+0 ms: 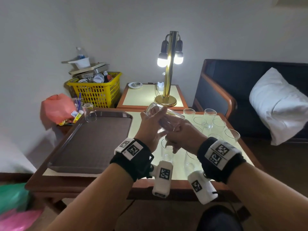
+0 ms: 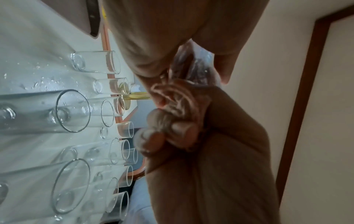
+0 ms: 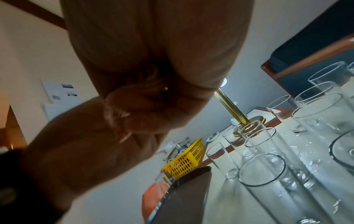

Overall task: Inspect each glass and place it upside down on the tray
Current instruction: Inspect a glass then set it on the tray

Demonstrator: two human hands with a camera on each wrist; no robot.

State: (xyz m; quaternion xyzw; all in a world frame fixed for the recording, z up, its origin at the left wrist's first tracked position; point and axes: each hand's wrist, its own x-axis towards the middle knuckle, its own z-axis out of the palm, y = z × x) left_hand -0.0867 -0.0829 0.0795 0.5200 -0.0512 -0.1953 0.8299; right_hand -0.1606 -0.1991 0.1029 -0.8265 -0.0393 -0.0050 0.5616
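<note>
Both hands hold one clear glass [image 1: 166, 115] on its side in the air over the table. My left hand [image 1: 150, 127] wraps its fingers round the end nearer the lamp, and my right hand [image 1: 183, 135] grips the nearer end. In the left wrist view the glass [image 2: 195, 66] shows between the palm and the right hand's curled fingers [image 2: 172, 124]. A brown tray [image 1: 86, 147] lies to the left, with one upside-down glass [image 1: 90, 115] at its far corner. Several upright glasses [image 1: 211, 120] stand on the table to the right and under my hands.
A lit brass lamp [image 1: 168, 72] stands on a side table behind. A yellow basket [image 1: 96, 90] and a pink bag [image 1: 56, 107] sit at the back left. A dark sofa with a white pillow [image 1: 280, 104] is on the right. Water drops [image 2: 44, 83] dot the tabletop.
</note>
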